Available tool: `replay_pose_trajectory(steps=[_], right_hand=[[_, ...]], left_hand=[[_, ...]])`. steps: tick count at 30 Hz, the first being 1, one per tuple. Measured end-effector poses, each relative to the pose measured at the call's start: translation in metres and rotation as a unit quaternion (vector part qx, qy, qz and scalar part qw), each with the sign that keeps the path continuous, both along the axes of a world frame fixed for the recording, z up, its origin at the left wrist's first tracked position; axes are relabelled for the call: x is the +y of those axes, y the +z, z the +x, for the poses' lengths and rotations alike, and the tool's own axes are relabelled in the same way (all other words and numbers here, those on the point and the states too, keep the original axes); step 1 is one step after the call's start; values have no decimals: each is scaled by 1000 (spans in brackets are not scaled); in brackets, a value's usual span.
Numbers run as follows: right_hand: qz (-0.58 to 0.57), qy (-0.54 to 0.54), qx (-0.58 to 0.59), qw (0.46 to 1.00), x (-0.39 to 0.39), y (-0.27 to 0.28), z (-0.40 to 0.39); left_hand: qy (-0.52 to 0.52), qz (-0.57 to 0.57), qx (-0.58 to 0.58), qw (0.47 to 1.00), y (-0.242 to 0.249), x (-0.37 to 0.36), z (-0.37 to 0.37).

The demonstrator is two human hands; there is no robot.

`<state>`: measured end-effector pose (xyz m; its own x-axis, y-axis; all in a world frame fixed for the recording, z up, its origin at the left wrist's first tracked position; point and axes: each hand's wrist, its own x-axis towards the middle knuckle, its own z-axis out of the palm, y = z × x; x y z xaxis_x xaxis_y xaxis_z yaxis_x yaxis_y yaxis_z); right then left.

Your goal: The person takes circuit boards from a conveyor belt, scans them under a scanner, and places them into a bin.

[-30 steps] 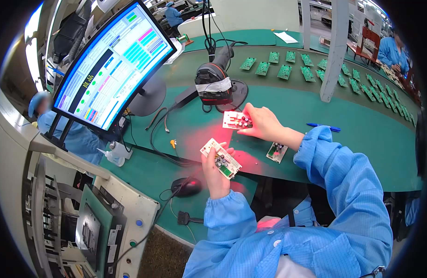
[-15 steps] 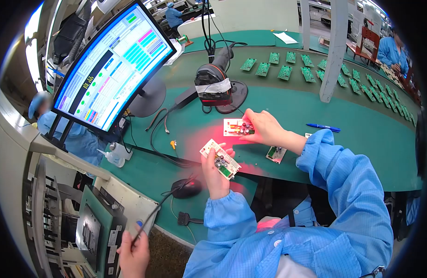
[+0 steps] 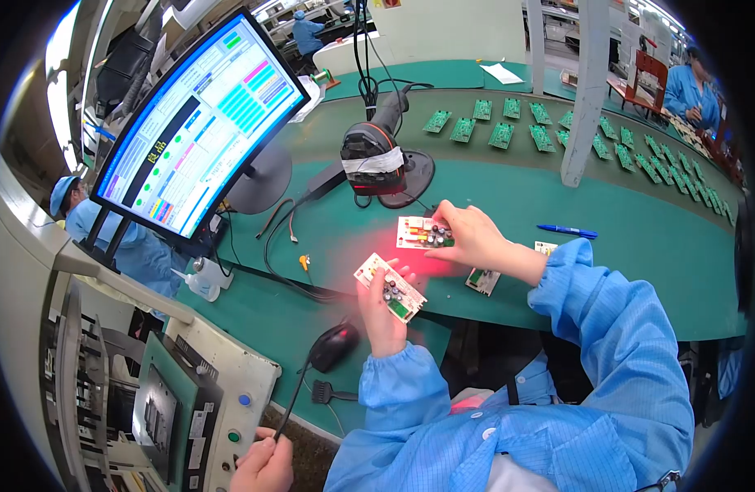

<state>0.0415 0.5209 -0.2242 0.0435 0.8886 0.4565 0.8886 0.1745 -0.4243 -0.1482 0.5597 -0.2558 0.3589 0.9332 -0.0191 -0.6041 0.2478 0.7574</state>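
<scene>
My left hand point(image 3: 382, 316) is closed on a circuit board point(image 3: 404, 300), its thumb over the face and fingers behind. The board is pale, with capacitors and a green part, and is tilted. Slightly farther away, my right hand point(image 3: 469, 234) pinches the right end of a second circuit board point(image 3: 412, 232). That board is in the red glow before a barcode scanner point(image 3: 373, 160), which stands upright with white tape round its head. A third board point(image 3: 482, 281) lies partly hidden below my right wrist. Part of another board point(image 3: 545, 248) shows beyond the forearm.
A blue pen point(image 3: 566, 231) lies at right. Several green boards point(image 3: 500, 135) rest in rows at the back. A monitor point(image 3: 199, 123) stands left. Another person's hand point(image 3: 264, 466) grips a black cable near a mouse point(image 3: 335, 346) and a black brush point(image 3: 332, 393).
The other person's hand has moved right and down with the cable, and the mouse has turned. My hands keep hold of their boards, almost unmoved.
</scene>
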Motion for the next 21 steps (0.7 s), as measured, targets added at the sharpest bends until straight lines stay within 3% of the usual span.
replay_pose_trajectory(steps=[4,10,16,18,19,21], right_hand=[[12,-22,34,999,-35,19,-7],[14,-83,53,995,-93,33,3],[50,-31,112,992,-140,36,49],[57,-29,223,973,-147,28,55],[52,-6,225,973,-150,23,56],[36,-2,438,898,-153,15,58]], left_hand=[[-29,-6,-68,997,7,-21,24],[-111,19,-80,990,21,-54,77],[-113,35,-68,991,42,-70,128],[-110,48,-68,990,37,-71,141],[-111,43,-59,991,36,-75,143],[-119,35,-53,991,44,-83,145]])
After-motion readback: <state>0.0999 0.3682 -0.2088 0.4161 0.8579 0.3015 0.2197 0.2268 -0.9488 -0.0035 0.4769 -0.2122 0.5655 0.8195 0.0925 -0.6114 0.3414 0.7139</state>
